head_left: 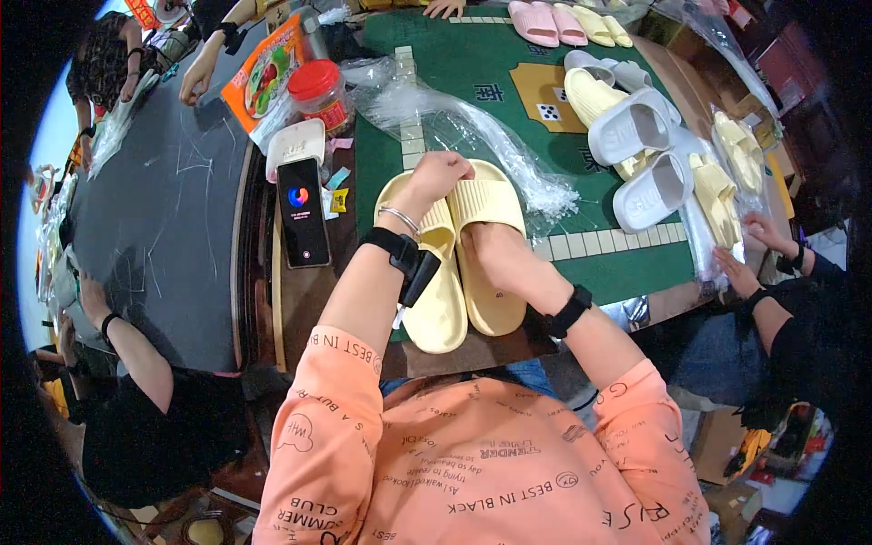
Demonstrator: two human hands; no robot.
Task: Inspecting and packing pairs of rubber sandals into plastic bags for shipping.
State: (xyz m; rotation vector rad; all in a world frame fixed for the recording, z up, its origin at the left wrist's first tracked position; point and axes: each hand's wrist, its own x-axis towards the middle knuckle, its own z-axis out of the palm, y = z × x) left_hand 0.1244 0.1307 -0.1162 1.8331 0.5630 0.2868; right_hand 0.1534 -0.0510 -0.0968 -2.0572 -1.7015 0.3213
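Two pale yellow slide slippers lie side by side before me, toes pointing away: a left slipper (434, 309) and a right slipper (498, 304). My left hand (440, 174) reaches over the left one, its fingers bent in a pinch at the ribbed strap of the right slipper. Under that strap, from the heel side, goes my right hand (495, 254); its fingers are hidden inside. A crumpled clear plastic bag (454, 113) stretches across the green table mat (595, 272) just beyond the slippers.
A phone (303, 213), a red-lidded jar (320, 95) and an orange food packet (263, 77) stand to the left. Grey slides (631, 127) and more yellow slippers (715, 195) lie at right, pink slippers (545, 25) at the back. Other people's hands (740, 272) work around the tables.
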